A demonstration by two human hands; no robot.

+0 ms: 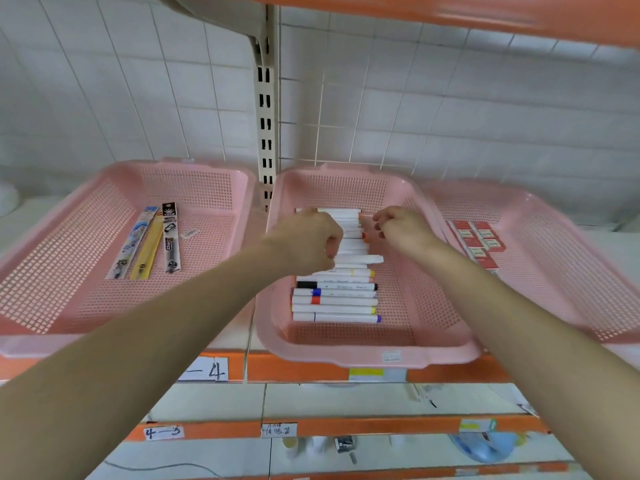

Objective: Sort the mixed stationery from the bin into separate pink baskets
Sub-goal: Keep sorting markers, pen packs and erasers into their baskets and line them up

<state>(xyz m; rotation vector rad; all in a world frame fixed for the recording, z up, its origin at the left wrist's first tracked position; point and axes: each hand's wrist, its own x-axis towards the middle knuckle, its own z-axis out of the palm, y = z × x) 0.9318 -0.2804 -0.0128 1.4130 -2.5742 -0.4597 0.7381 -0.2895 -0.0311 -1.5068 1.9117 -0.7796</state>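
Here, at a tiled wall's (450, 116) orange shelf (298, 370), the left hand (304, 242) and right hand (403, 226) grip markers (348, 213).

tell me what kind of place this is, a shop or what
Probably a stationery shop or stockroom: orange-edged shelves with handwritten number labels, a slotted shelf upright on a tiled wall, and pink baskets holding sorted markers.
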